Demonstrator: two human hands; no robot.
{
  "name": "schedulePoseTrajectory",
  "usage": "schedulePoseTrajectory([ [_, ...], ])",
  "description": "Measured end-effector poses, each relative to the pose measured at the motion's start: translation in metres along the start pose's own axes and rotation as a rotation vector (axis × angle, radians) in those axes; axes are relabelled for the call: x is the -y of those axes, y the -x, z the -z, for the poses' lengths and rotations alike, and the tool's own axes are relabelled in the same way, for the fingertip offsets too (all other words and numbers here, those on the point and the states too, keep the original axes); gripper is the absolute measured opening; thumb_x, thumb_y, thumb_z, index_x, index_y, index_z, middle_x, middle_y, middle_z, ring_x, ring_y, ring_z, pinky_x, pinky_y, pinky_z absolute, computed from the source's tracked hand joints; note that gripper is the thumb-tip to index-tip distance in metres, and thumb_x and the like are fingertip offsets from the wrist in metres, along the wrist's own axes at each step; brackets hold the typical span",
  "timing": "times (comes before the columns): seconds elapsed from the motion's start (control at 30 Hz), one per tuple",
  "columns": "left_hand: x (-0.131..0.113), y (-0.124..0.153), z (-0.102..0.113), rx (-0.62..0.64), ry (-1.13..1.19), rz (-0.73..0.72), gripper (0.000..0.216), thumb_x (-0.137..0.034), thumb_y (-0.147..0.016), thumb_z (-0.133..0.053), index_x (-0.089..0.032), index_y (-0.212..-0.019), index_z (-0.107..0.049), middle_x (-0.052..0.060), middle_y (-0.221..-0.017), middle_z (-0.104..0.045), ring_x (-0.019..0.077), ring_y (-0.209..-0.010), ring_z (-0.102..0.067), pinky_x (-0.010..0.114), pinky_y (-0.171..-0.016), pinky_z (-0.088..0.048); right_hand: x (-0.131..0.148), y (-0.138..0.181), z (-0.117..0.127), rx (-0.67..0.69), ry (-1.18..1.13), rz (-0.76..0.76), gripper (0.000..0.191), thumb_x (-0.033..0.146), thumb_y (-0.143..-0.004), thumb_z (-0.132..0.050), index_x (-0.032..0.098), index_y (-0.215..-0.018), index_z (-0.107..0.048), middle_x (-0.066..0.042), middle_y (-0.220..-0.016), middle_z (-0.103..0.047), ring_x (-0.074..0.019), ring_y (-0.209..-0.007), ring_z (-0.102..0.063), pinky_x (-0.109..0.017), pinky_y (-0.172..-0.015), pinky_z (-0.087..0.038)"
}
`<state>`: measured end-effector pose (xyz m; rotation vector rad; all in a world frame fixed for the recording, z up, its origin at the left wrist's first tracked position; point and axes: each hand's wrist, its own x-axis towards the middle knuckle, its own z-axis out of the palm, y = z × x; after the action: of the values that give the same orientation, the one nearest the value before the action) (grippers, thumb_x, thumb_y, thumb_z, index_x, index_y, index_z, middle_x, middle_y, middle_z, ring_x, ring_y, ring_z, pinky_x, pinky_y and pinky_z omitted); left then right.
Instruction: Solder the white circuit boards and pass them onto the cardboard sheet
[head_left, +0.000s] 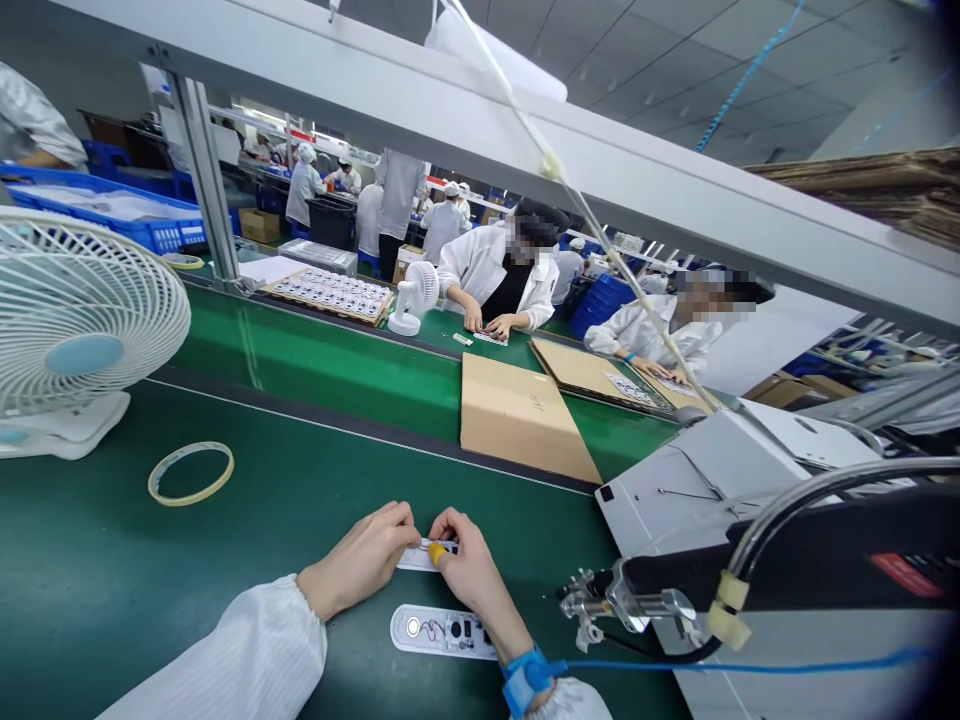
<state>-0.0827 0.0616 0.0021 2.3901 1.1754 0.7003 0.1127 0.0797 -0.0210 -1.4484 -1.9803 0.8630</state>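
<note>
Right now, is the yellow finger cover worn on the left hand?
No, the yellow finger cover is on the right hand.

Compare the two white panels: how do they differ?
The left hand and right hand are at the far panel; the near panel lies unheld on the green bench. The far panel is more hidden than the near panel. Both are white with dark parts.

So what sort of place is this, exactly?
Probably an electronics assembly workshop. A white panel with wires and small parts lies near the right hand, a blue corded wrist strap is worn on that arm, and a person in a white coat works opposite.
</note>
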Motion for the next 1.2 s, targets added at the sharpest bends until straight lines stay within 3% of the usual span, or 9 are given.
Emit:
schedulePoseTrajectory([
  [0.2, 0.001, 0.000, -0.003, -0.023, -0.034, 0.005, 0.035, -0.003, -0.093, -0.036, -0.018, -0.093, -0.068, 0.004, -0.089, -0.058, 0.0168, -0.081, -0.056, 0.026, -0.067, -0.045, 0.001, -0.001, 0.001, 0.011, 0.005, 0.010, 0.030, 0.046, -0.093, -0.060, 0.017, -0.089, -0.061, -0.001, -0.087, -0.060, -0.0165, -0.078, -0.058, -0.035, -0.073, -0.050],
  [0.37, 0.008, -0.005, -0.010, -0.030, -0.111, -0.041, 0.037, 0.004, -0.090, -0.034, -0.017, -0.097, -0.064, 0.005, -0.095, -0.055, 0.0188, -0.089, -0.052, 0.029, -0.077, -0.046, 0.005, 0.000, 0.005, 0.040, 0.000, 0.024, 0.028, 0.045, -0.093, -0.060, 0.017, -0.089, -0.061, -0.001, -0.087, -0.060, -0.0170, -0.079, -0.058, -0.035, -0.075, -0.050],
  [0.6, 0.012, -0.001, -0.003, 0.016, -0.189, -0.165, 0.033, 0.001, -0.096, -0.038, -0.016, -0.084, -0.064, 0.005, -0.093, -0.053, 0.0190, -0.085, -0.047, 0.031, -0.073, -0.038, 0.009, 0.000, 0.007, 0.060, 0.047, -0.001, 0.023, 0.039, -0.092, -0.063, 0.017, -0.085, -0.060, 0.000, -0.085, -0.060, -0.0179, -0.082, -0.059, -0.037, -0.078, -0.050],
  [0.83, 0.007, 0.002, 0.003, 0.048, -0.206, -0.197, 0.032, 0.002, -0.096, -0.042, -0.014, -0.079, -0.063, 0.004, -0.091, -0.053, 0.0174, -0.082, -0.046, 0.031, -0.070, -0.035, 0.015, -0.004, 0.006, 0.074, 0.152, -0.069, 0.019, 0.034, -0.092, -0.065, 0.016, -0.087, -0.062, -0.001, -0.088, -0.062, -0.0179, -0.084, -0.061, -0.038, -0.080, -0.052],
  [1.03, -0.003, 0.002, 0.003, 0.077, -0.197, -0.152, 0.030, 0.004, -0.092, -0.045, -0.016, -0.088, -0.068, 0.004, -0.090, -0.055, 0.0193, -0.085, -0.048, 0.032, -0.073, -0.038, 0.032, -0.007, 0.000, 0.093, 0.254, -0.121, 0.016, 0.032, -0.092, -0.065, 0.016, -0.088, -0.064, -0.002, -0.092, -0.065, -0.0203, -0.094, -0.062, -0.044, -0.089, -0.051],
  [1.1, -0.011, 0.002, -0.001, 0.087, -0.162, -0.055, 0.035, 0.007, -0.088, -0.043, -0.016, -0.091, -0.069, 0.006, -0.093, -0.057, 0.0211, -0.088, -0.050, 0.033, -0.076, -0.041, 0.034, -0.008, 0.000, 0.106, 0.252, -0.115, 0.015, 0.031, -0.093, -0.064, 0.016, -0.089, -0.064, -0.002, -0.093, -0.065, -0.0204, -0.094, -0.062, -0.044, -0.090, -0.050],
  [1.2, -0.021, 0.004, -0.005, 0.099, -0.071, 0.152, 0.038, 0.008, -0.082, -0.039, -0.014, -0.082, -0.069, 0.008, -0.091, -0.058, 0.0224, -0.087, -0.054, 0.034, -0.074, -0.043, 0.032, -0.007, 0.004, 0.139, 0.212, -0.089, 0.013, 0.028, -0.093, -0.064, 0.016, -0.089, -0.064, -0.002, -0.092, -0.066, -0.0194, -0.092, -0.063, -0.043, -0.090, -0.051],
])
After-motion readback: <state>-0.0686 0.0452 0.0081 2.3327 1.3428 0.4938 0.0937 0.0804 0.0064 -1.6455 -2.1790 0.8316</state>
